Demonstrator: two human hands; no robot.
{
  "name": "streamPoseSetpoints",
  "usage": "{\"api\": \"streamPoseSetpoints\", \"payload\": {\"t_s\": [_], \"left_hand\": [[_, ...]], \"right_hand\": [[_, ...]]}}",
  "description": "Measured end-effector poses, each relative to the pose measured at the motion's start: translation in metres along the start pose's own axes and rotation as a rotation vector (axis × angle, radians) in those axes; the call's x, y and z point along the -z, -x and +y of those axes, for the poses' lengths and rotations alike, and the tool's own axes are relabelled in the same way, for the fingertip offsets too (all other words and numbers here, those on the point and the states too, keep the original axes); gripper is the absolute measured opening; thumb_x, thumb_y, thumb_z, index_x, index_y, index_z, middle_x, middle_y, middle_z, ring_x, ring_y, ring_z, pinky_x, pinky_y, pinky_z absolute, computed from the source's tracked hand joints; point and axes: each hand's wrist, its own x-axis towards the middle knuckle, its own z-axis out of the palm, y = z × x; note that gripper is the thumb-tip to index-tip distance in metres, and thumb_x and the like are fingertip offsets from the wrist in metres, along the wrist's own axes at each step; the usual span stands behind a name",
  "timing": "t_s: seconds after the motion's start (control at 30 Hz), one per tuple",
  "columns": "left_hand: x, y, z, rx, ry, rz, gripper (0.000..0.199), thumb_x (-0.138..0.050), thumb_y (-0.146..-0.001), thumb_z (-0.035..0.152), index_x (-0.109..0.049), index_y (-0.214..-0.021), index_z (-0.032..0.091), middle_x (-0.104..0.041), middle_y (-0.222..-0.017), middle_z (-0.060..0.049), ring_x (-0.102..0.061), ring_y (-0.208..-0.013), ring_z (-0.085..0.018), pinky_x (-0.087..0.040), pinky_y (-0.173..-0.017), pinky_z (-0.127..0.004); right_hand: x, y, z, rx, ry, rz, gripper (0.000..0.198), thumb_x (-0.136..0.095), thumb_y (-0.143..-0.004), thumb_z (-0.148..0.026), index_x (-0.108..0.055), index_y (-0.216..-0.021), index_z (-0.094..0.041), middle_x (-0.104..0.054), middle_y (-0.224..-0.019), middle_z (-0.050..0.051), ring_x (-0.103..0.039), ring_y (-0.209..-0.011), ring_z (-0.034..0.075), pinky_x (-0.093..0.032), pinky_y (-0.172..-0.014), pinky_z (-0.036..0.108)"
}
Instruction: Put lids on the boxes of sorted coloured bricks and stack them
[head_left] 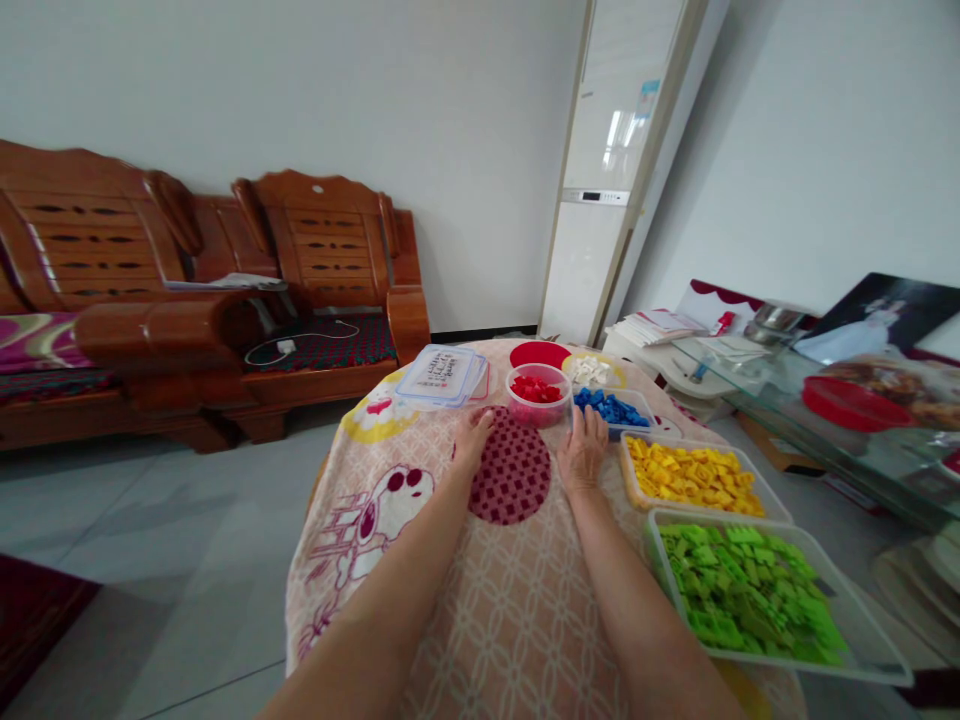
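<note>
My left hand [474, 440] rests on the patterned tablecloth, left of a dark red checkered circle, with its fingers loosely apart and nothing visible in them. My right hand [583, 450] is beside the near left corner of a container of blue building blocks [611, 407]. Its fingers are spread, and I cannot tell whether they touch the rim. Beyond and between the hands stands a round clear tub [538, 412] of red blocks [536, 389]. Yellow blocks [694, 475] fill a container right of my right hand, and green blocks [750, 590] lie in a larger one nearer me.
White pieces [591, 371] sit behind the blue blocks, near a red round lid [538, 355]. Stacked clear lids [442, 376] lie at the table's far left. Wooden chairs [322, 250] stand left; a glass-topped table [847, 440] with several items stands right.
</note>
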Motion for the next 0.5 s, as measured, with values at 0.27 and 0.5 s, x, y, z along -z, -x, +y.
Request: {"api": "streamPoseSetpoints", "payload": {"t_s": [0.27,0.5], "left_hand": [[0.05,-0.011,0.053,0.239,0.408,0.378,0.012,-0.061,-0.097,0.021,-0.053,-0.089,0.017,-0.059,-0.072,-0.001,-0.064,-0.066,-0.011,-0.059,-0.067,-0.02],[0.083,-0.021,0.068,0.27,0.397,0.314,0.015,-0.053,-0.1,0.013,-0.054,-0.085,0.015,-0.064,-0.075,-0.004,-0.066,-0.068,-0.011,-0.057,-0.064,-0.02]], "right_hand": [[0.041,0.05,-0.036,0.138,-0.067,-0.052,0.049,-0.038,-0.092,-0.012,-0.063,-0.134,-0.011,-0.058,-0.142,0.022,-0.044,-0.14,0.031,-0.041,-0.113,0.057],[0.132,0.094,-0.042,0.159,-0.073,0.034,0.046,-0.041,-0.097,-0.017,-0.06,-0.139,-0.018,-0.064,-0.136,0.017,-0.055,-0.132,0.029,-0.046,-0.109,0.054]]}}
